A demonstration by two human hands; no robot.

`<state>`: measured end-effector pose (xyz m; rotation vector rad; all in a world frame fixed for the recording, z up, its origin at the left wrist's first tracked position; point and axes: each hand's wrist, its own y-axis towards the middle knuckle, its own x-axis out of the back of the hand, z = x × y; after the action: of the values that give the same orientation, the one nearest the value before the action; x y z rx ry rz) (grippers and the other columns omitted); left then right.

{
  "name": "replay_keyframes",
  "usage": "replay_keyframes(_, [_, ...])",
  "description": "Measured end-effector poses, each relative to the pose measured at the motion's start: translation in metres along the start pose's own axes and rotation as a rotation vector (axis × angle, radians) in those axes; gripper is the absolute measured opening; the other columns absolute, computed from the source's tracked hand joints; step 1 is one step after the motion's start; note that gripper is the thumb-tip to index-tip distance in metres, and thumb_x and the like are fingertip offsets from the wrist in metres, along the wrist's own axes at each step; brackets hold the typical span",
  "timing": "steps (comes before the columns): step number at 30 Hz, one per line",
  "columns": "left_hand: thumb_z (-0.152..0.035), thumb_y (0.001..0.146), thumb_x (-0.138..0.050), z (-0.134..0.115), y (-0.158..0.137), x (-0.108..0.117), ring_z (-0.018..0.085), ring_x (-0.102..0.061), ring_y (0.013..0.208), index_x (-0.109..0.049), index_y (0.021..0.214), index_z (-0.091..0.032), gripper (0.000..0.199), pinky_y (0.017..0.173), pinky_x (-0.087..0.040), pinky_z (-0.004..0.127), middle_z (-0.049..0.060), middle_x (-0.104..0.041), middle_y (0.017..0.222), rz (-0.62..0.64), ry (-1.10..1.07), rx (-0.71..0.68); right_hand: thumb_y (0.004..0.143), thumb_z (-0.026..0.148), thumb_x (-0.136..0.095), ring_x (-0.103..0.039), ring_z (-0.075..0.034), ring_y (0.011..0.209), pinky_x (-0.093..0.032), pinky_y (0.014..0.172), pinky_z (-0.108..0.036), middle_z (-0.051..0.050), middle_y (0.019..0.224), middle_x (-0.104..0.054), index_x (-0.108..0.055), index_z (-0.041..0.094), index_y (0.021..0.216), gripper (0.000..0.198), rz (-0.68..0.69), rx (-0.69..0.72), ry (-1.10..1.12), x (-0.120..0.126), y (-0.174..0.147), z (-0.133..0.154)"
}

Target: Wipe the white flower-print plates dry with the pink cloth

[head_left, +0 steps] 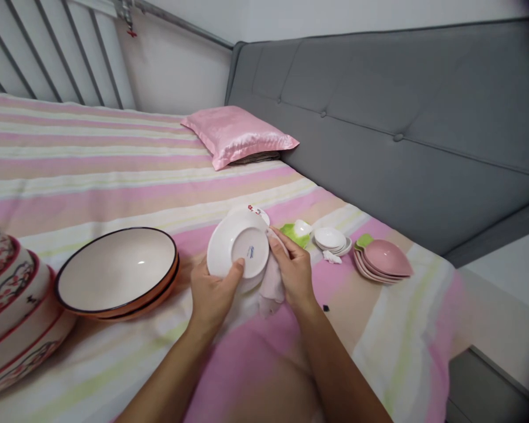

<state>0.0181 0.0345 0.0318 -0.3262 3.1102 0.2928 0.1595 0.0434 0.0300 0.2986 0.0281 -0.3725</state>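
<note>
A white bowl (229, 238) is tilted so its underside and foot ring with a small blue mark face me. My left hand (216, 288) grips its lower left edge, thumb lying across the base. A pale pink cloth (272, 282) hangs from my right hand (293, 267), whose fingers pinch it against the bowl's right rim. Behind the bowl, partly hidden, a white dish with red flowers (259, 212) shows on the bed. More white ware is just visible beneath the bowl, too covered to make out.
Left are stacked orange bowls (119, 273) and a stack of red-patterned bowls (17, 311). Rightward lie a green leaf-shaped dish (296, 235), small white dishes (330, 238) and pink leaf-shaped dishes (387, 258). A pink pillow (240, 135) rests near the grey headboard (357, 88).
</note>
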Motion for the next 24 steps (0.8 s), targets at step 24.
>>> replay_keyframes(24, [-0.036, 0.067, -0.071, -0.023, -0.011, -0.006, 0.024, -0.063, 0.091, -0.059, 0.116, -0.016, 0.054, 0.074, -0.051, 0.029, 0.008, -0.069, 0.104, 0.484, -0.190, 0.051, 0.083, 0.035, -0.057, -0.058, -0.021, 0.110, -0.049, 0.090, -0.034, -0.005, 0.122, -0.060, -0.056, 0.025, 0.119, 0.037, 0.152, 0.024, 0.075, 0.017, 0.007, 0.002])
